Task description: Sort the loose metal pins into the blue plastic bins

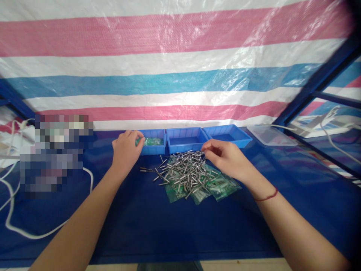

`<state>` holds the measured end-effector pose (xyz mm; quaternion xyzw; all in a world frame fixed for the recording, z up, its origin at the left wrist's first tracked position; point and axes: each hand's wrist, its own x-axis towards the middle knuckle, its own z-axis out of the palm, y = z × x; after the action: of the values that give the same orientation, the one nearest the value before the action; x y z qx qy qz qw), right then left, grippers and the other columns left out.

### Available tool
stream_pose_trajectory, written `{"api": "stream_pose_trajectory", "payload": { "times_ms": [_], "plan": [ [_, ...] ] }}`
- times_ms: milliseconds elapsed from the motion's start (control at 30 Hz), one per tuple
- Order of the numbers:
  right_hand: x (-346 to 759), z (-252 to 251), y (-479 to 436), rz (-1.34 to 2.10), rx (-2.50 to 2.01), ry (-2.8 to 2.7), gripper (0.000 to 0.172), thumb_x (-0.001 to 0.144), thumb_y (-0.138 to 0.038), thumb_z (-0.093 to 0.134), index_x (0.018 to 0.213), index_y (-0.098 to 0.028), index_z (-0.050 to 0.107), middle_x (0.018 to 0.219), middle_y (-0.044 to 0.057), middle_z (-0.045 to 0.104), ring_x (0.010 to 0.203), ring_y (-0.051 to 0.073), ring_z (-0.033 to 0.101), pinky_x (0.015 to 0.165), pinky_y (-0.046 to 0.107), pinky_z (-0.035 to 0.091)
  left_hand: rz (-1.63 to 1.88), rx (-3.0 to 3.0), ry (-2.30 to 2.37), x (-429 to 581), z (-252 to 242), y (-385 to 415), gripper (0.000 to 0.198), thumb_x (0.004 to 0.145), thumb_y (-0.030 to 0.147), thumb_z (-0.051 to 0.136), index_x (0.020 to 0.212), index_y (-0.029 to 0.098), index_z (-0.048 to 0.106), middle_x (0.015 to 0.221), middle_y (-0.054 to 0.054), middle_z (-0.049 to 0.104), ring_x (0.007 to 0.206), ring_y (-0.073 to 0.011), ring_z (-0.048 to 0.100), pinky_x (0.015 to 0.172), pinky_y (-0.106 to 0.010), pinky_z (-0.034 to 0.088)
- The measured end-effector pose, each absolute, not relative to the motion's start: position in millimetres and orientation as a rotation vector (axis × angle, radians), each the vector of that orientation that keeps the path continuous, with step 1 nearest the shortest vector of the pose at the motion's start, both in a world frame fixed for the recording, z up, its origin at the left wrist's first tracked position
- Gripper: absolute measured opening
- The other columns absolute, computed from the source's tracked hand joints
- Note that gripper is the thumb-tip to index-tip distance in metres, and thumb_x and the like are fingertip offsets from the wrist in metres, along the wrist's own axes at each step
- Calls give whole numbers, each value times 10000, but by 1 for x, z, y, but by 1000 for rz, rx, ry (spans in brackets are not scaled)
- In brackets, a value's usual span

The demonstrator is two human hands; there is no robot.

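My left hand (126, 150) is closed in a pinch over the left blue bin (152, 151), its fingertips on the left end of a green plastic bag (154, 141) lying inside. To the right, my right hand (227, 156) has thumb and fingers pressed together at the upper right edge of a heap of metal rivets (187, 173). What its fingertips hold, if anything, is too small to make out. Beneath the heap, several green plastic bags (222, 188) lie on the blue table (175, 229). A few loose rivets (147, 170) are scattered left of the pile.
The middle blue bin (186, 147) and the right blue bin (237, 138) line the back of the table. A clear plastic lid (270, 135) lies beyond them. White cables (31, 236) curl along the left side. A striped sheet (169, 82) hangs behind, with blue frame posts at both sides.
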<state>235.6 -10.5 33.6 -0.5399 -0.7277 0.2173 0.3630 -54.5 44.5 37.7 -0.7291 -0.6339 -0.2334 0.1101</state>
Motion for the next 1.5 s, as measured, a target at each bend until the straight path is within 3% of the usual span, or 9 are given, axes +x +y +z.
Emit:
{"api": "stream_pose_trajectory", "payload": {
  "times_ms": [133,333,533,733,1033,1233,1333,1500],
  "plan": [
    [242,42,-12,439,-1529,-2129,148,755,-173,473,749,-178,621,593,-10,585,534,132,504,549,262,321,-655,-2146,-1871,-54,38,44,191,891,322,480,937,222,636,962,-60,687,985,-275,561,827,-394,348],
    [261,43,-10,558,-1812,-2291,178,756,-245,488,650,-175,613,592,18,605,555,149,534,536,257,307,-854,-2141,-1695,-44,39,37,182,893,289,489,903,220,657,1022,-56,692,1072,-290,504,884,-427,325],
    [264,39,-10,750,-1876,-2356,205,726,-257,508,539,-174,519,525,6,533,491,131,460,498,265,264,-959,-2480,-1271,-14,33,13,176,908,262,495,903,211,663,976,-38,687,994,-232,512,886,-378,358],
    [266,36,-6,819,-1751,-2325,136,724,-232,486,604,-175,515,578,-5,527,539,131,458,516,260,290,-787,-2944,-841,11,25,-13,196,933,240,467,925,200,659,948,-38,676,931,-186,536,826,-333,377],
    [271,50,-7,577,-1531,-1922,175,838,-321,479,742,-185,534,623,-24,481,596,125,437,555,254,338,-947,-2948,-1067,11,20,-9,188,927,240,466,943,190,646,921,-38,692,864,-184,581,818,-339,415],
    [252,47,-12,782,-1216,-1735,232,861,-410,552,798,-188,579,636,-25,469,558,102,432,514,238,360,-1098,-2922,-1349,11,19,-9,264,907,334,523,1122,204,605,937,-37,687,878,-192,590,826,-334,430],
    [239,41,-14,920,-1089,-1675,225,841,-416,600,843,-191,614,650,-24,512,548,93,462,512,232,403,-1107,-2970,-1382,12,20,-10,236,879,378,559,1019,201,628,909,-30,680,854,-185,586,801,-318,425],
    [231,38,-14,1012,-1045,-1605,253,804,-428,649,876,-185,646,653,-24,569,524,87,490,513,241,423,-1124,-3028,-1480,16,24,-13,236,890,339,511,733,178,581,683,11,583,669,-133,526,649,-261,387]
  ]
}}
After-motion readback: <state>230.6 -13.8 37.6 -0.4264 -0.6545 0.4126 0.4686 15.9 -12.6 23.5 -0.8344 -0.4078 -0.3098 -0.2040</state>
